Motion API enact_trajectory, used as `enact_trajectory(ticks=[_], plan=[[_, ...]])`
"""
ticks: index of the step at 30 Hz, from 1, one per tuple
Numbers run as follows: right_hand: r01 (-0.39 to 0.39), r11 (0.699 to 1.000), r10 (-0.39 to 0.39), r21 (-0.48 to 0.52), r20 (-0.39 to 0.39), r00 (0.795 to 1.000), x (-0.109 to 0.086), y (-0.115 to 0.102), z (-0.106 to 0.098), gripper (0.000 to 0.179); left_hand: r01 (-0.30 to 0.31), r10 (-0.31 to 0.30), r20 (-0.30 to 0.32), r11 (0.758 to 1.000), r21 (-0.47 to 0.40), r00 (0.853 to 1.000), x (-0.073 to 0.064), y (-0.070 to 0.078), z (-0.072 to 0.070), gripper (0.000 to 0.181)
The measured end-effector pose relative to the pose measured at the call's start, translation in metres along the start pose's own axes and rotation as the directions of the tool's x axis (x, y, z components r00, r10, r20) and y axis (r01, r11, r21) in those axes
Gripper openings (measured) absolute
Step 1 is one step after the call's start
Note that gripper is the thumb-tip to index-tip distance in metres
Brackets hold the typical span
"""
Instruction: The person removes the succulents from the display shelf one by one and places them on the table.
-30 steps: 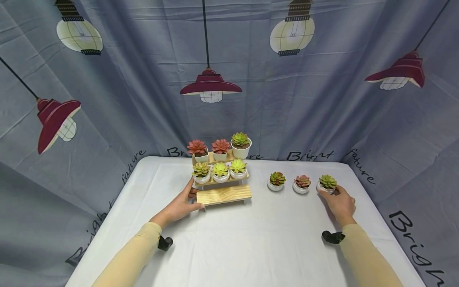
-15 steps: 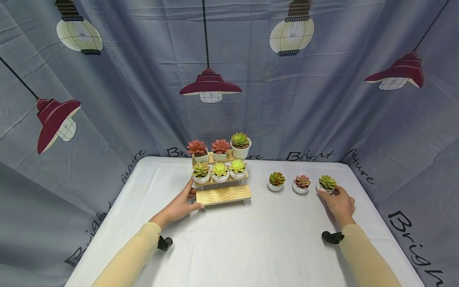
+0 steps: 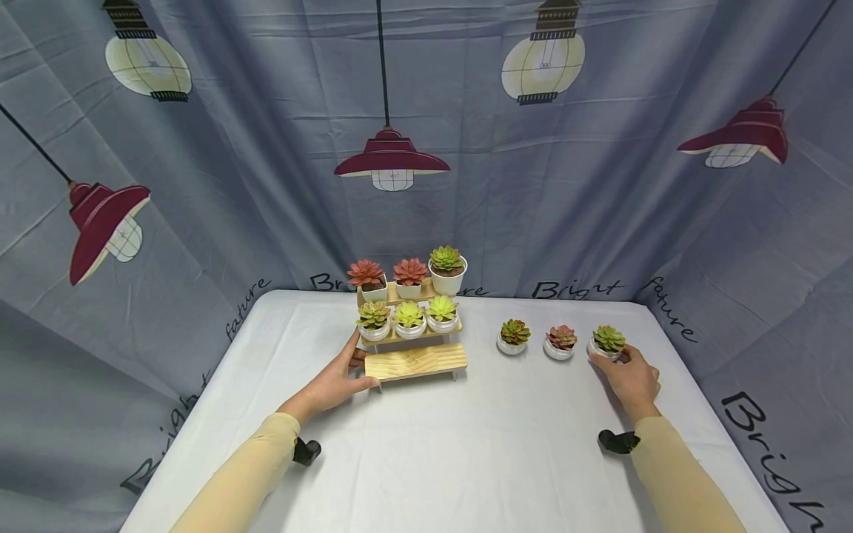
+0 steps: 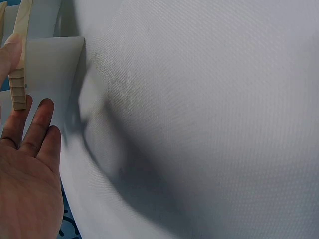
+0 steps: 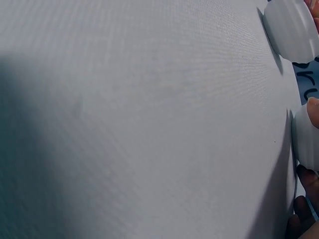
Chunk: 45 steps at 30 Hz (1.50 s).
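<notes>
- Right hand (image 3: 629,377): fingers pinch the white pot of a green plant (image 3: 609,338), upright on the surface (image 3: 466,451), far right.
- Left hand (image 3: 338,379): fingers spread, fairly straight, thumb touching the left end of the wooden stand's (image 3: 416,361) near board.
- Speckled plant (image 3: 516,332) and pinkish plant (image 3: 563,337) between.
- Six potted plants (image 3: 409,314) on the stand's two farther boards.

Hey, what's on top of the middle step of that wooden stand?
Three white pots holding green succulents sit in a row on the middle step. The wood directly beneath the pots is covered, so I can't see it.
</notes>
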State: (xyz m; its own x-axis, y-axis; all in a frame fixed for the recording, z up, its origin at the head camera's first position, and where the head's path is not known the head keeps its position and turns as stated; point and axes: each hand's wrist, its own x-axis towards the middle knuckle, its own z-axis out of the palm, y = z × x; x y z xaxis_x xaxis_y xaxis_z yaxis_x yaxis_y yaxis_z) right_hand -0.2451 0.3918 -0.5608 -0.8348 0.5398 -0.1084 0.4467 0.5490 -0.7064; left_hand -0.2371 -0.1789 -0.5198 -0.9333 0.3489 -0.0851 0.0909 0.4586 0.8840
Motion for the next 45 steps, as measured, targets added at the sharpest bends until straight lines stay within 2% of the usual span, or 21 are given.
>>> enact_trajectory(ticks=[8,14,18,22,26,32,35,39,45], plan=[[-0.006,1.000,0.006,0.009,-0.005,1.000,-0.002,0.001,-0.001,0.098,-0.011,0.011,0.010,1.000,-0.002,1.000,0.001,0.000,0.000,0.117],[0.048,0.999,-0.048,0.007,0.007,0.999,-0.005,0.002,-0.004,0.101,-0.012,0.012,0.013,1.000,-0.001,1.000,0.001,-0.001,0.000,0.117],[0.071,0.996,-0.072,0.052,0.019,0.997,-0.009,0.003,-0.009,0.107,-0.004,0.004,0.014,1.000,-0.004,1.000,0.001,0.000,0.000,0.118],[0.098,0.990,-0.099,0.101,0.001,0.995,-0.013,0.002,-0.014,0.111,0.006,-0.006,0.007,1.000,0.000,1.000,0.002,0.000,0.001,0.118],[0.138,0.980,-0.131,0.144,-0.054,0.990,-0.017,-0.004,-0.021,0.105,0.012,-0.012,0.002,1.000,0.005,1.000,0.002,-0.001,0.000,0.117],[0.236,0.951,-0.201,0.198,-0.184,0.962,-0.022,-0.021,-0.030,0.089,0.011,-0.011,0.005,1.000,0.004,1.000,0.002,-0.002,0.000,0.118],[0.289,0.932,-0.241,0.220,-0.221,0.945,-0.027,-0.030,-0.032,0.084,0.004,-0.004,0.007,1.000,-0.003,1.000,0.002,-0.003,0.000,0.118],[0.347,0.903,-0.295,0.252,-0.223,0.929,-0.036,-0.045,-0.030,0.080,0.000,0.000,0.012,1.000,-0.008,1.000,0.001,-0.002,-0.001,0.118],[0.405,0.868,-0.366,0.289,-0.180,0.913,-0.052,-0.068,-0.021,0.079,-0.002,0.002,0.014,1.000,-0.006,1.000,0.002,-0.003,-0.001,0.118]])
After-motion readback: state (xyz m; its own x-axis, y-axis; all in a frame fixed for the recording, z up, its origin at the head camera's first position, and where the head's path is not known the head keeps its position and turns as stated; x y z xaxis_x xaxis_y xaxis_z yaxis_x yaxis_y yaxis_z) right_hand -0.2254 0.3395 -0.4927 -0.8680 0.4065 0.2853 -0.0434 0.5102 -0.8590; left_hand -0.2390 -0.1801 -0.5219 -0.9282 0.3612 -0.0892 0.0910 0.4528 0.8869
